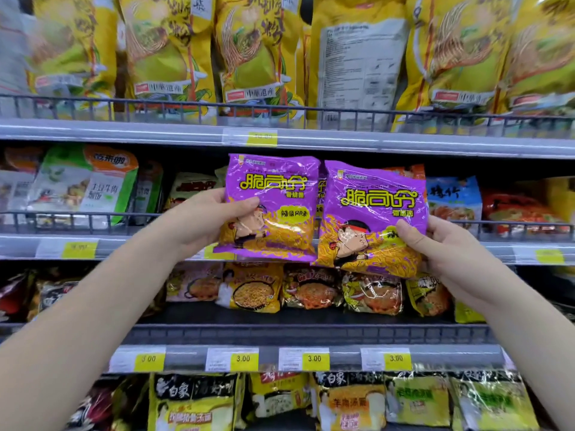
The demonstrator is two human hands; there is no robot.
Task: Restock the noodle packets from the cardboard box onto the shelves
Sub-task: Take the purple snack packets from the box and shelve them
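Note:
My left hand (pixel 205 217) grips a purple noodle packet (pixel 273 194) by its left edge, thumb across the front. Beside it, my right hand (pixel 441 248) holds a second purple packet (pixel 373 209) by its lower right corner. Both packets are upright, side by side and slightly overlapping, raised in front of the second shelf (pixel 497 244). At least one more purple packet edge shows behind them. The cardboard box is out of view.
Tall yellow noodle bags (pixel 168 51) fill the top shelf behind a wire rail. Green, blue and red packets flank the purple ones. Yellow and pink packets (pixel 252 287) lie on the third shelf, above price tags (pixel 242 359) reading 3.00. More packets stand on the bottom shelf.

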